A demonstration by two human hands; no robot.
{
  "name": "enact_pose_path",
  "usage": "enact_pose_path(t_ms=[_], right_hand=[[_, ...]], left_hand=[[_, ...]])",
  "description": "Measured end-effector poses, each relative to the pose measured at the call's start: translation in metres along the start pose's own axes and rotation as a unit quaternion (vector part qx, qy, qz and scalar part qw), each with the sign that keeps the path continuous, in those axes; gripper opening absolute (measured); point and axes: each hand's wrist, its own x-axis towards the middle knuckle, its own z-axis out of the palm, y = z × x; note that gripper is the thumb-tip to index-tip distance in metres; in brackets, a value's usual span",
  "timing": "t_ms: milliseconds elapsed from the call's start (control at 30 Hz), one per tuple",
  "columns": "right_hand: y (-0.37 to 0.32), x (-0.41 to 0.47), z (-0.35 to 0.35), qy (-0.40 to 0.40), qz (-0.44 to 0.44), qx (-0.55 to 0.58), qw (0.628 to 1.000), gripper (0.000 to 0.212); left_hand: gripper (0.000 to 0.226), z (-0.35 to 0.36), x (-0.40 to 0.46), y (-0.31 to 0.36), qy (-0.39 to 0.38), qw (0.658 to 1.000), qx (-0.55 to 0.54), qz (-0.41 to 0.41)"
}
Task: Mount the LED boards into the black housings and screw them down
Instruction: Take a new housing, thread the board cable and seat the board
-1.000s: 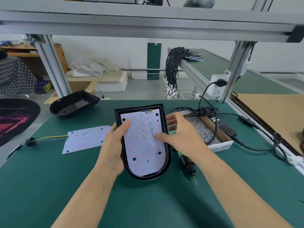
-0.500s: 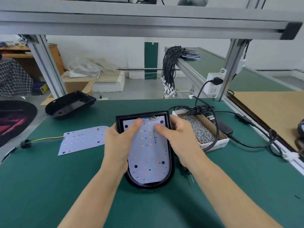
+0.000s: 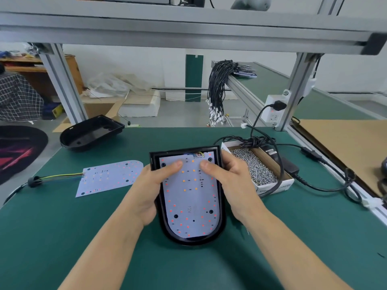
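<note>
A black housing (image 3: 222, 218) lies on the green mat in front of me with a white LED board (image 3: 189, 204) seated inside it. My left hand (image 3: 149, 189) grips the housing's left side, thumb pressing on the board's top left. My right hand (image 3: 232, 181) grips the right side, thumb pressing near the top right. A second LED board (image 3: 109, 177) with coloured wires lies flat on the mat to the left. An empty black housing (image 3: 90, 132) sits at the far left edge of the table.
A cardboard box of small screws (image 3: 254, 167) stands just right of my right hand, with a black power cable (image 3: 280, 164) draped over it. An aluminium frame (image 3: 188, 26) crosses overhead. A wall socket (image 3: 274, 110) hangs on the right post.
The housing has come down and closer to me on the mat. Both thumbs have slid to the top of the board, and my right hand now wraps the housing's right edge.
</note>
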Motion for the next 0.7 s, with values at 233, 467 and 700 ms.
enact_pose_path(t_ms=[233,467,700], right_hand=[[-0.005,-0.002,-0.006,-0.018,-0.004,-0.022,1.000,0.022],[0.002,-0.011,0.004,-0.032,-0.060,-0.017,0.998,0.023],[-0.013,0.000,-0.022,-0.304,0.108,0.126,0.938,0.066]], left_hand=[[0.019,0.002,-0.003,0.003,0.035,0.997,0.006,0.070],[0.020,0.006,-0.006,-0.001,0.100,0.983,0.012,0.154],[0.027,-0.017,-0.015,0.007,0.011,0.959,0.101,0.266]])
